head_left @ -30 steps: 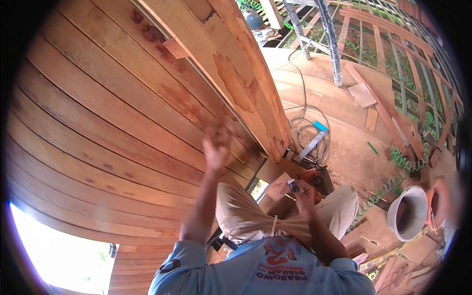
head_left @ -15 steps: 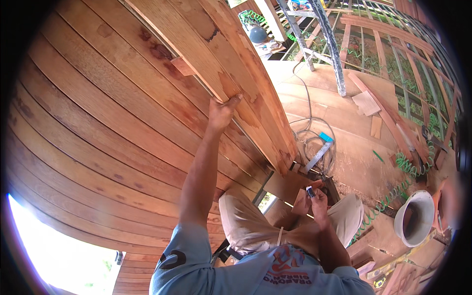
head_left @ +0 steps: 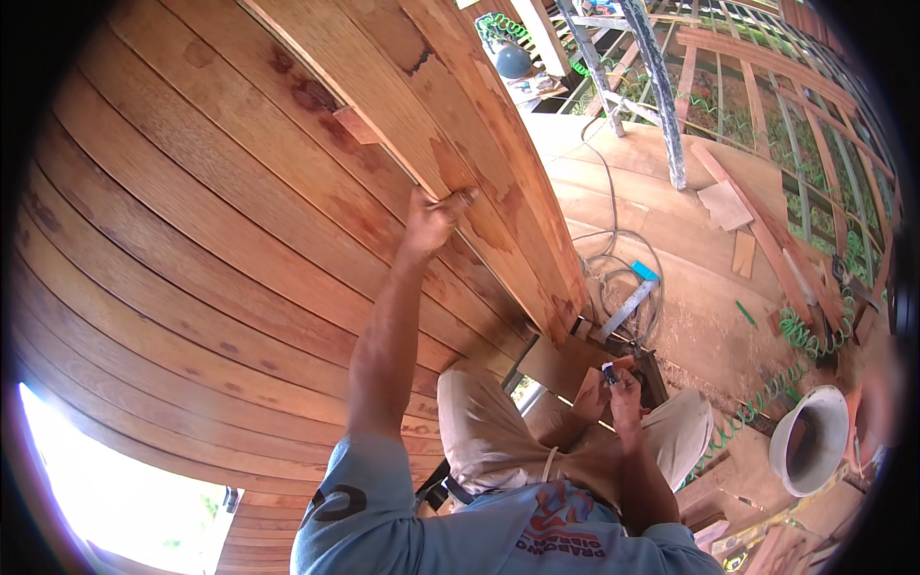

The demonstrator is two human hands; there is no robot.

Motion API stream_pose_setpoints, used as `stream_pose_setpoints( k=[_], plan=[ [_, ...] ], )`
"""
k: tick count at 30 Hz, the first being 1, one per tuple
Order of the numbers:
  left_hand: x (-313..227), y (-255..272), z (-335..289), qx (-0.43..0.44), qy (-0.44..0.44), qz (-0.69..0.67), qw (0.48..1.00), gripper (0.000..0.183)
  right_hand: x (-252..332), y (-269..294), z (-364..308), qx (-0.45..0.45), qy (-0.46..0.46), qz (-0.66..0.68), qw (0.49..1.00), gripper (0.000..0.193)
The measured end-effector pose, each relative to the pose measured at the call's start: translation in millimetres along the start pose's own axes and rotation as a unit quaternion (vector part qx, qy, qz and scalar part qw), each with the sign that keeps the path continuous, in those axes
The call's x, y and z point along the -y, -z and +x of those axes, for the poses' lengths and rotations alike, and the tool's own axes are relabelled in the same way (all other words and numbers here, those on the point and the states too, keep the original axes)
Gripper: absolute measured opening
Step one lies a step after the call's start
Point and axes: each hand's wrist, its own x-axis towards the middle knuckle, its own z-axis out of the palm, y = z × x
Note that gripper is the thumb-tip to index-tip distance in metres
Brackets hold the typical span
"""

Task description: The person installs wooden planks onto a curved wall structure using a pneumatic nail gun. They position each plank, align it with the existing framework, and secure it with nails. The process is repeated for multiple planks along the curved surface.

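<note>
My left hand [head_left: 434, 222] is closed on the edge of a long wooden plank [head_left: 450, 158] that stands out from the boarded wall [head_left: 211, 201]. Its thumb lies across the plank's face, while the other fingers are hidden behind the edge. Between plank and wall, above that hand, sits a small reddish wood block [head_left: 356, 126]. Low in front of me, over my lap, my right hand [head_left: 626, 402] grips a small dark object with a white end [head_left: 610, 373]; its exact kind is too small to tell. A flat brown wood piece [head_left: 591, 391] is beside these fingers.
A metal square with a blue handle [head_left: 630, 307] lies by a coiled grey cable [head_left: 613, 201]. To the right are a grey bucket [head_left: 811, 441], a green coiled air hose [head_left: 757, 407] and loose planks [head_left: 757, 230]. Farther off stands a paint-spattered ladder [head_left: 655, 96].
The view has shifted slightly, so the floor things sit a little farther right and lower. Both hands keep their holds, and the plank shows no clear movement.
</note>
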Motion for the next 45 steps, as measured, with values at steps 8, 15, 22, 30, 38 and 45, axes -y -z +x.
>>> stream_pose_setpoints(
  k=[8,15,22,30,38,45],
  plan=[
    [-10.3,-4.2,-2.0,0.011,0.002,-0.018,1.000,0.032,7.7,2.9,-7.4,-0.020,-0.020,-0.035,0.999,0.026],
    [-8.5,-5.4,-3.0,0.000,0.012,-0.034,0.999,0.033,17.0,-3.9,-11.7,-0.010,-0.006,-0.019,1.000,0.022],
    [-5.1,-4.5,-1.5,0.010,0.002,-0.035,0.999,0.030,9.6,-4.4,-1.9,-0.040,-0.019,-0.126,0.991,0.015],
    [4.6,-5.3,-3.7,-0.020,0.006,-0.015,1.000,0.021,-23.2,9.4,7.6,-0.059,-0.059,-0.174,0.981,0.009],
    [12.6,-14.0,-13.0,-0.026,0.074,-0.030,0.996,0.024,-30.5,19.7,11.2,-0.043,-0.024,-0.290,0.956,0.019],
    [22.9,-8.2,-9.7,-0.015,0.072,-0.020,0.997,0.034,-46.3,29.1,15.8,-0.034,-0.012,-0.351,0.936,0.022]
  ],
)
